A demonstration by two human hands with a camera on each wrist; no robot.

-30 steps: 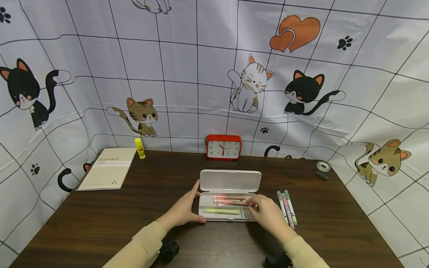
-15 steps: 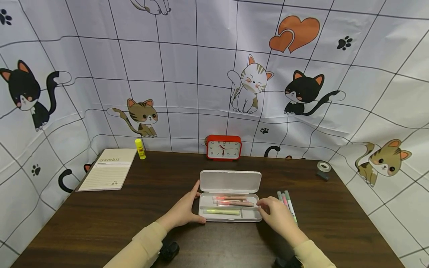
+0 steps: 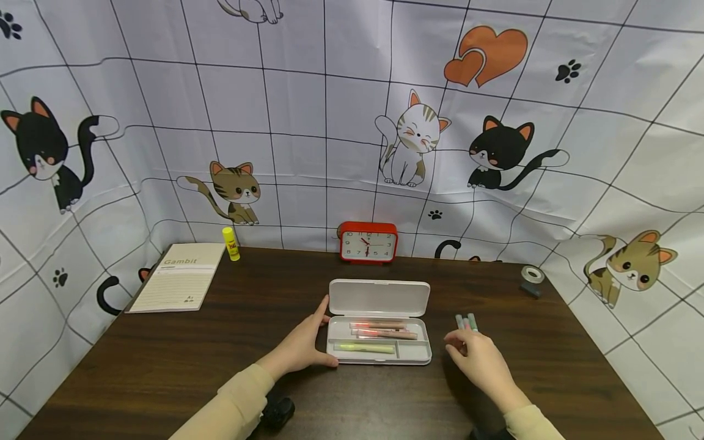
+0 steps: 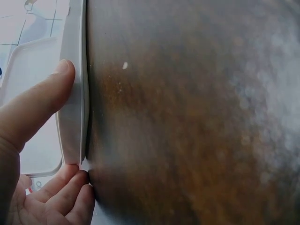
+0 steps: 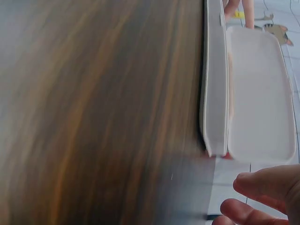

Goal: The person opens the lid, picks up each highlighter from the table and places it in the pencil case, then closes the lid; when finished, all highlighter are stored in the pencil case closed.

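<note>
A translucent white pencil case (image 3: 415, 352) lies on the table with its lid (image 3: 379, 297) raised at the back. Two reddish pens (image 3: 385, 334) are in its rear compartment, and a yellow highlighter (image 3: 365, 348) lies in the front left one. My left hand (image 3: 297, 343) holds the left end of the case; in the left wrist view the thumb (image 4: 58, 91) presses the front wall and the fingers reach the end. My right hand (image 3: 484, 360) hovers right of the case, holding nothing, its fingers loosely bent. It partly covers several markers (image 3: 472, 322), whose upper ends show.
A red clock (image 3: 368, 242) stands at the back edge. At the back left are a notebook (image 3: 178, 278) and a yellow glue stick (image 3: 231, 244). A tape roll (image 3: 531, 274) lies at the back right. A cat-print curtain (image 3: 308, 122) surrounds the table.
My right hand has let go of a reddish pen in the case and moved right, over the loose markers. The left hand has stayed at the case's left end.
</note>
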